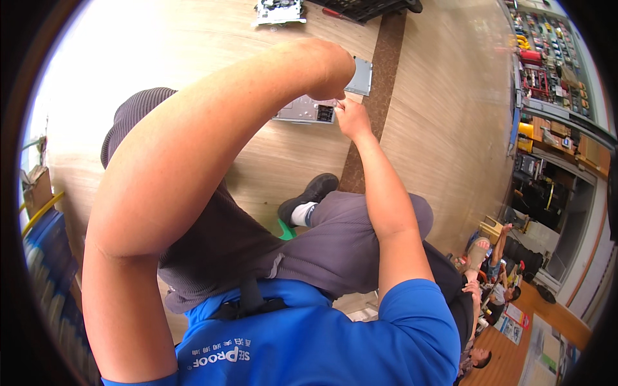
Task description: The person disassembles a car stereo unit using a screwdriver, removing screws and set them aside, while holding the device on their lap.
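The silver metal box point(297, 110) lies on the floor point(296, 157), toward twelve o'clock from the view's centre. The left hand point(333, 71) bends over it, fingers hidden, so I cannot tell its grip. The right hand point(353, 118), toward one o'clock, curls near the box's corner; its grasp is unclear. The step seems fine handwork there; the next move probably calls for steadiness.

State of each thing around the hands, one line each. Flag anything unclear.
Left hand: bent at the wrist, fingers mostly hidden
Right hand: fingers curled by the case's corner; grip unclear
Metal case: lying down, partly hidden by the left arm
Grey metal plate: lying flat, partly hidden by the left hand
Silver mechanism: set apart, cut off by the frame
Black shoe: worn over a white sock
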A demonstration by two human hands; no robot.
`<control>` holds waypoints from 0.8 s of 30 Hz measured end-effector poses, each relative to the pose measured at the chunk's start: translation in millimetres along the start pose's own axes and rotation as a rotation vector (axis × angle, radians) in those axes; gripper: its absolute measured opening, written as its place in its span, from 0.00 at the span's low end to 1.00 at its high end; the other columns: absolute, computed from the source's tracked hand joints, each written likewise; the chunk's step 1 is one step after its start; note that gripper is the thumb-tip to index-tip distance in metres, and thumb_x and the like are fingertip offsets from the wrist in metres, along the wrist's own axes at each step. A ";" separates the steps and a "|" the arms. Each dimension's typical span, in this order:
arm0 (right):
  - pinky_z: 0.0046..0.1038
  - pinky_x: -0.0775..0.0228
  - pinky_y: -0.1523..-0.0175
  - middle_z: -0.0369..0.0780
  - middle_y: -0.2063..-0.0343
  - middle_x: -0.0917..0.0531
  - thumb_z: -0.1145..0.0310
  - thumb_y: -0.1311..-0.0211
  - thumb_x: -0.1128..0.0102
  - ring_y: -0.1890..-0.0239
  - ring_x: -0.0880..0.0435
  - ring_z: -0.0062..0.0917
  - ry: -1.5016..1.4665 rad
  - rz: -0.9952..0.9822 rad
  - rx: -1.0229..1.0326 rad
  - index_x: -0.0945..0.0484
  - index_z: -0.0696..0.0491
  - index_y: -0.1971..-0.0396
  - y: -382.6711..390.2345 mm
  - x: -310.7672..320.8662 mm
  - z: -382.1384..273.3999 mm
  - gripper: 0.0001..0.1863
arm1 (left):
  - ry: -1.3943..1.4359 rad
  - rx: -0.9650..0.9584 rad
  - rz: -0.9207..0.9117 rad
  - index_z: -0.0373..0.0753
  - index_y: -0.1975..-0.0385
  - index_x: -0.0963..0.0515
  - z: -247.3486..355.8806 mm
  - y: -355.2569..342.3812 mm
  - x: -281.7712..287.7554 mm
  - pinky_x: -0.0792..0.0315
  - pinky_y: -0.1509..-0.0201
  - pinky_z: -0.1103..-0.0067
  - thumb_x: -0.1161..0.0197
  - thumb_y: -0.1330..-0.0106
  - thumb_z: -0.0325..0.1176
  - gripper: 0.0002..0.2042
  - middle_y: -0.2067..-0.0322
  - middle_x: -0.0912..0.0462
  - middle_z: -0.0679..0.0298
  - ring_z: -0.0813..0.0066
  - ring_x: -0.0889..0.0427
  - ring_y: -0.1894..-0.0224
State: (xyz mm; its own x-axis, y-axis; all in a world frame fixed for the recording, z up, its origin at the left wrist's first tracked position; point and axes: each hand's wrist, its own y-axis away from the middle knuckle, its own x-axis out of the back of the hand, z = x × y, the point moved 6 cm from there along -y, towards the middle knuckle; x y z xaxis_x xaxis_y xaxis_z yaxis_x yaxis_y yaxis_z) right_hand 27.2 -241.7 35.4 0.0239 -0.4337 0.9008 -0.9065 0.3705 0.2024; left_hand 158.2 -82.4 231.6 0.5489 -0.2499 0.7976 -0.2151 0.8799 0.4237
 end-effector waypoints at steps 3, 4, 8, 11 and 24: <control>0.43 0.25 0.52 0.52 0.67 0.16 0.66 0.41 0.42 0.60 0.17 0.47 0.005 -0.032 -0.013 0.20 0.58 0.67 -1.2 -1.2 -0.3 0.10 | -0.027 -0.015 -0.024 0.37 0.55 0.21 1.3 -0.9 -2.3 0.26 0.46 0.64 0.36 0.36 0.41 0.16 0.57 0.16 0.52 0.55 0.19 0.50; 0.43 0.25 0.52 0.52 0.67 0.16 0.66 0.42 0.42 0.60 0.17 0.47 -0.003 -0.034 -0.022 0.20 0.58 0.67 -1.5 -1.3 0.2 0.10 | -0.027 -0.016 -0.025 0.37 0.55 0.21 1.5 -1.7 -2.7 0.26 0.46 0.64 0.36 0.36 0.41 0.16 0.57 0.16 0.53 0.55 0.19 0.50; 0.42 0.25 0.53 0.52 0.68 0.16 0.66 0.42 0.40 0.60 0.17 0.47 -0.016 -0.031 -0.054 0.20 0.58 0.68 -1.3 -1.6 2.3 0.10 | -0.025 -0.009 -0.030 0.37 0.56 0.21 3.5 -4.3 -3.0 0.26 0.46 0.64 0.36 0.36 0.41 0.16 0.57 0.16 0.53 0.55 0.19 0.50; 0.42 0.25 0.54 0.52 0.69 0.16 0.66 0.43 0.39 0.61 0.17 0.46 -0.085 -0.006 -0.094 0.19 0.58 0.69 -1.2 -1.8 6.8 0.10 | -0.049 -0.007 -0.051 0.37 0.56 0.21 7.2 -7.0 -5.4 0.26 0.46 0.65 0.35 0.36 0.42 0.16 0.57 0.16 0.53 0.55 0.19 0.50; 0.42 0.25 0.52 0.52 0.67 0.16 0.66 0.41 0.41 0.60 0.17 0.46 0.002 -0.016 -0.016 0.20 0.58 0.69 -3.0 -3.0 5.2 0.10 | -0.052 0.006 -0.049 0.37 0.54 0.21 5.2 -7.0 -6.7 0.26 0.45 0.65 0.36 0.35 0.41 0.16 0.56 0.17 0.53 0.55 0.19 0.49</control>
State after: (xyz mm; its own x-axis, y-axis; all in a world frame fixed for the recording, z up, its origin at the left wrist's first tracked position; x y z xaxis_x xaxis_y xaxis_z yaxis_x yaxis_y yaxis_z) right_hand 27.6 -245.8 30.1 0.0395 -0.4385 0.8979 -0.8992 0.3763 0.2233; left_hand 151.8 -89.0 225.6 0.5163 -0.3131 0.7971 -0.1941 0.8638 0.4650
